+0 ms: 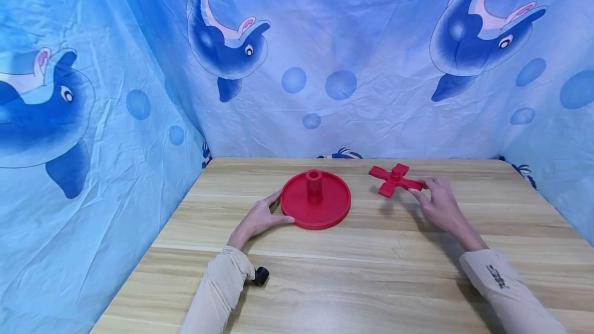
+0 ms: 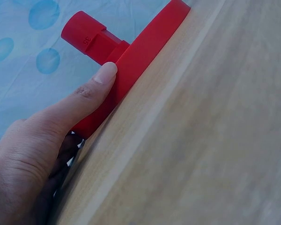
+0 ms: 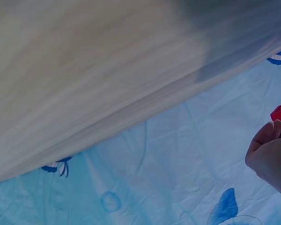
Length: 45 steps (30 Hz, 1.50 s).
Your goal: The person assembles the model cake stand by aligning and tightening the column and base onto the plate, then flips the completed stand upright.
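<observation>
Sitting flat on the wooden table, at the middle of the head view, is a red round base, a shallow dish with a low raised rim and a hollow tube upright at its centre. The left hand grips its left edge, thumb on the near side, fingers farther round. Toward the upper left of the left wrist view I can see the tube's round end, a flat-sided step beneath it and a small marking, perhaps 35. Right of centre in the head view, the right hand pinches one arm of a red cross: four flat arms, blunt-ended, with a short round boss in the middle; its shadow falls on the wood below. Blue sheets printed with dolphins fill the top of the frame
</observation>
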Available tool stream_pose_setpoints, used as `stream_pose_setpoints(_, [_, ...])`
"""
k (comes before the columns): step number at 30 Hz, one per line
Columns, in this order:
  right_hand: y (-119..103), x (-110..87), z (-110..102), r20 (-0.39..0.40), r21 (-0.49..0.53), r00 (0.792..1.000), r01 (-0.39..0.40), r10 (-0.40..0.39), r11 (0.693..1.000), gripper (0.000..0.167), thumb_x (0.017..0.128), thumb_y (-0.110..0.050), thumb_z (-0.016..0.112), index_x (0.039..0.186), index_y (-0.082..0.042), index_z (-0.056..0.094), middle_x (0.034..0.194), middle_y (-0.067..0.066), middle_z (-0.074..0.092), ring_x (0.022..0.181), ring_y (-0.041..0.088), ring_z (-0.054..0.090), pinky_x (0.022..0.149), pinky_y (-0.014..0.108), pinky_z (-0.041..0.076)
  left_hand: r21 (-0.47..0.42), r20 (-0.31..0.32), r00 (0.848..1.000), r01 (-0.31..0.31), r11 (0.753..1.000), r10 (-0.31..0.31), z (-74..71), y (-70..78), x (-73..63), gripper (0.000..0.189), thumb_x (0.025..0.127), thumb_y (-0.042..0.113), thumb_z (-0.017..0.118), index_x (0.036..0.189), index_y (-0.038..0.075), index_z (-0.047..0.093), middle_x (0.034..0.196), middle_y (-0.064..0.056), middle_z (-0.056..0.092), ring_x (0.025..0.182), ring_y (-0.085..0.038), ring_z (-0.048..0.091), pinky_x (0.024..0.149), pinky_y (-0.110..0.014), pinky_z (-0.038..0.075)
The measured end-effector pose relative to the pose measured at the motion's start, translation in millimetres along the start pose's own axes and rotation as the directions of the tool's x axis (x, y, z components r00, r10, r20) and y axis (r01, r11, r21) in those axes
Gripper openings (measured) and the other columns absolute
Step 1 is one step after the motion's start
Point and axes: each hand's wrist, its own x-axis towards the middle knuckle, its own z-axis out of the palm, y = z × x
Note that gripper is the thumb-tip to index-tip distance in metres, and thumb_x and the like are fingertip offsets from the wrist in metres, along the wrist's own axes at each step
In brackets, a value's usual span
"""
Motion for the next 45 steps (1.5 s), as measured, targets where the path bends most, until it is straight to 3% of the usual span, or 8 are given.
stream_pose_setpoints(15, [-19,8.3,17,-0.015,0.076,0.999,0.039,-0.038,0.996,0.029,0.094,-0.001,0.074,0.118,0.013,0.066,0.113,0.028,0.057,0.106,0.043,0.048,0.082,0.052,0.040,0.008,-0.002,1.000,-0.004,1.000,0.004,-0.3,0.6,-0.1,0.105,0.076,0.054,0.090,0.161,0.019,0.040,0.157,-0.009,0.047,0.143,-0.027,0.044,0.114,-0.051,0.039])
stream_pose_setpoints(22, [-26,12.8,24,-0.021,0.090,0.999,0.046,-0.044,0.995,0.029,0.096,-0.004,0.074,0.120,0.011,0.066,0.113,0.026,0.057,0.106,0.040,0.048,0.084,0.053,0.041,0.014,0.005,1.000,0.013,1.000,-0.013,-0.2,0.0,-0.7,0.105,0.076,0.056,0.089,0.161,0.022,0.039,0.156,-0.011,0.048,0.130,-0.026,0.051,0.112,-0.050,0.042])
stream_pose_setpoints(29, [-35,18.1,30,-0.030,0.114,0.998,0.050,-0.046,0.992,0.030,0.095,-0.002,0.074,0.119,0.013,0.066,0.109,0.026,0.058,0.104,0.042,0.049,0.082,0.048,0.039,0.007,0.005,1.000,0.000,1.000,-0.001,0.1,-0.4,-0.5,0.104,0.076,0.054,0.089,0.161,0.020,0.039,0.157,-0.008,0.047,0.143,-0.028,0.043,0.114,-0.051,0.040])
stream_pose_setpoints(37, [-46,24.4,34,-0.004,0.108,1.000,0.027,-0.027,0.994,0.032,0.097,-0.007,0.073,0.122,0.012,0.065,0.114,0.026,0.058,0.108,0.042,0.048,0.085,0.053,0.042,0.006,0.003,1.000,0.005,1.000,-0.005,-1.2,1.9,-1.6,0.105,0.076,0.054,0.090,0.162,0.021,0.039,0.158,-0.008,0.047,0.144,-0.028,0.043,0.114,-0.051,0.039])
stream_pose_setpoints(45, [-60,33.0,40,-0.029,0.123,0.996,0.089,-0.086,0.988,0.028,0.095,-0.003,0.074,0.118,0.012,0.067,0.108,0.025,0.059,0.104,0.040,0.050,0.079,0.047,0.042,0.001,-0.006,1.000,-0.014,1.000,0.014,-1.5,1.1,-1.6,0.104,0.077,0.053,0.090,0.161,0.016,0.041,0.157,-0.010,0.048,0.144,-0.030,0.042,0.115,-0.052,0.038])
